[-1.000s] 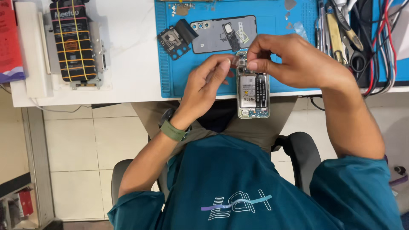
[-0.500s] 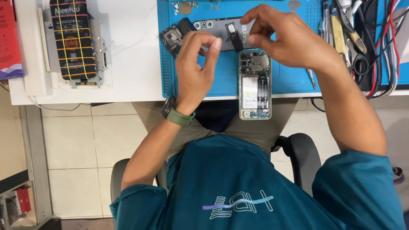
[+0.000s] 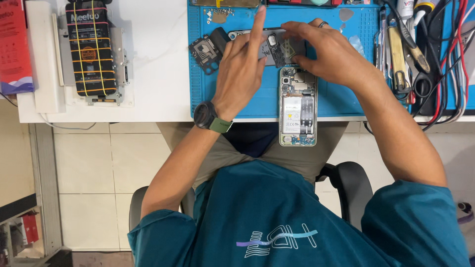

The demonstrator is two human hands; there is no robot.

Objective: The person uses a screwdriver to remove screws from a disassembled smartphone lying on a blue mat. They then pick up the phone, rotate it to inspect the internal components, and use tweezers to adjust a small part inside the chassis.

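Observation:
An opened phone (image 3: 298, 106) lies face down on the blue work mat (image 3: 346, 99), its insides and battery showing and its lower end past the table edge. Just beyond it lies a grey back panel (image 3: 275, 49), partly under both hands. My right hand (image 3: 329, 54) reaches over the phone's top, with thumb and fingers pinching a small metal part (image 3: 290, 47) against that panel. My left hand (image 3: 242, 69), with a green-strapped watch on the wrist, hovers beside it, index finger stretched out and nothing in it.
A small black module (image 3: 205, 49) sits on the mat's left part. A black device bound with yellow bands (image 3: 91, 49) rests on the white table (image 3: 158, 74). Hand tools and cables (image 3: 410, 49) crowd the right side. A red box (image 3: 15, 44) stands far left.
Both hands have moved away from the phone's top end toward the grey panel. The right hand carried the small part there, and the left index finger now points outward.

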